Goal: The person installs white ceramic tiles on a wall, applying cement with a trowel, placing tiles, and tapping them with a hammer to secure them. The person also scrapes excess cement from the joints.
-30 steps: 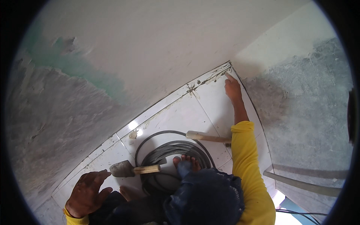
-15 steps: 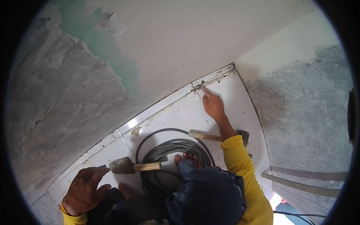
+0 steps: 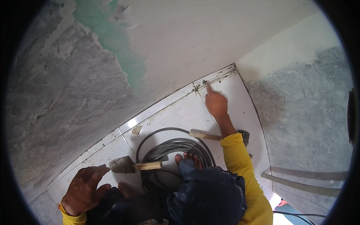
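My right hand [image 3: 216, 104] reaches forward with its index finger stretched out and the other fingers folded in. Its fingertip meets a dark smear of wet grout or mortar [image 3: 205, 82] on the narrow white tile strip [image 3: 176, 95] along the wall's foot. Nothing is held in it. At the lower left, my left hand [image 3: 85, 190] is open and empty, thumb apart from slightly bent fingers, close to my knee. Just right of its fingertips lies a trowel [image 3: 123, 165] with a grey blade and wooden handle. Smears mark the joint beside the right fingertip.
A coil of black cable or hose [image 3: 165, 148] lies around my bare foot [image 3: 189, 159]. Under my right forearm is a wooden-handled hammer [image 3: 204, 135], its dark head partly hidden. Patchy plastered walls [image 3: 303, 101] meet at the corner. A long grey strip [image 3: 303, 184] leans at right.
My right fingertip has slid slightly to the right and forward along the tile strip. My left hand stays about where it was. The view has shifted a little.
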The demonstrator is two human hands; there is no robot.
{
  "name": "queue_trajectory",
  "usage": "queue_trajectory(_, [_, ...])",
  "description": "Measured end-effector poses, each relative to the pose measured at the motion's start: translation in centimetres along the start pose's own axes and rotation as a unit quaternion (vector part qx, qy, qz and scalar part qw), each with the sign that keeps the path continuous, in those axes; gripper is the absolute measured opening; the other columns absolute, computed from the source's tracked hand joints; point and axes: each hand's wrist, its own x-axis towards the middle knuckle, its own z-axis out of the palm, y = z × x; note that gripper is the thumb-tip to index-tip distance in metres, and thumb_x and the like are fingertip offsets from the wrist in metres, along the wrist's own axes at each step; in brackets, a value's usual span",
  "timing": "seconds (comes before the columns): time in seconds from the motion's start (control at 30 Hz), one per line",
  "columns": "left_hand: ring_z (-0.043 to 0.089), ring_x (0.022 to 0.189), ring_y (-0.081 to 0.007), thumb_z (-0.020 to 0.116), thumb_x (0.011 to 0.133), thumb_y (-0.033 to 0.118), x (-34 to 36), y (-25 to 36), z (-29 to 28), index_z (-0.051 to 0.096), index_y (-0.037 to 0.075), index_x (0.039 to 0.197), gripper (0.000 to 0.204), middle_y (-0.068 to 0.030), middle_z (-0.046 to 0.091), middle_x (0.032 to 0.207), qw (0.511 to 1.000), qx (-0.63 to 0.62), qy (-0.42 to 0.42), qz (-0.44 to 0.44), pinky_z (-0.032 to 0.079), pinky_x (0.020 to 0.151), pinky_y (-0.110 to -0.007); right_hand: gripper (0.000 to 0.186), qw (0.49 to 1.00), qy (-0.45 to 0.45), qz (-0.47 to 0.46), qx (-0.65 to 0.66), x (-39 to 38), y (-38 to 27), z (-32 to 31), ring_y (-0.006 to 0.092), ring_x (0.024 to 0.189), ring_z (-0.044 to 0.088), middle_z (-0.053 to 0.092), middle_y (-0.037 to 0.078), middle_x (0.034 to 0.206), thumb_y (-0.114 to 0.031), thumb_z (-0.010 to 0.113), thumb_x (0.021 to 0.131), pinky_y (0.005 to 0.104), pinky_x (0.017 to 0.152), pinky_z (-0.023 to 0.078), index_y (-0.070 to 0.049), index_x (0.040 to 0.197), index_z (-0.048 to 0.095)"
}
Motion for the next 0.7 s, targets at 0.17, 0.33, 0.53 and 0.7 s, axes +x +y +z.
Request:
queue_trajectory(0.17, [0.069,0.123,-0.0407,0.085,0.093,0.02,-0.2,0.0,-0.1,0.063,0.009,0.144,0.056,-0.018,0.073,0.135,1.0,-0.001,-0.005,-0.004,0.054,0.11,-0.05,0.05,0.997,-0.028,-0.067,0.008,-1.2,-0.5,0.7,0.0449,0.086,0.075,0.077,0.023,0.093,-0.019,0.058,0.106,0.0539,0.082,0.061,-0.017,0.156,0.063])
queue_trajectory(0.33, [0.069,0.123,-0.0405,0.085,0.093,0.02,-0.1,0.1,-0.1,0.063,0.009,0.145,0.057,-0.0179,0.073,0.136,1.0,-0.014,-0.025,-0.013,0.054,0.11,-0.05,0.049,0.982,0.052,0.025,0.181,0.2,1.0,1.4,0.0458,0.088,0.075,0.076,0.026,0.094,-0.019,0.057,0.106,0.0546,0.086,0.06,-0.019,0.154,0.065])
queue_trajectory(0.53, [0.069,0.123,-0.0399,0.085,0.093,0.021,-0.1,0.2,-0.1,0.062,0.009,0.145,0.058,-0.0174,0.073,0.136,1.0,0.011,-0.005,0.001,0.054,0.11,-0.05,0.049,0.974,0.072,-0.08,0.199,-0.1,0.8,1.5,0.0456,0.09,0.075,0.077,0.024,0.095,-0.024,0.057,0.106,0.0564,0.085,0.061,-0.018,0.154,0.064])
queue_trajectory(0.7, [0.069,0.123,-0.0406,0.084,0.093,0.021,0.0,0.2,-0.2,0.062,0.009,0.145,0.058,-0.018,0.073,0.134,1.0,-0.013,-0.027,-0.011,0.054,0.109,-0.05,0.047,0.999,0.04,0.008,-0.007,0.9,1.6,-0.9,0.041,0.086,0.076,0.078,0.019,0.09,-0.022,0.059,0.104,0.0548,0.08,0.061,-0.015,0.149,0.069])
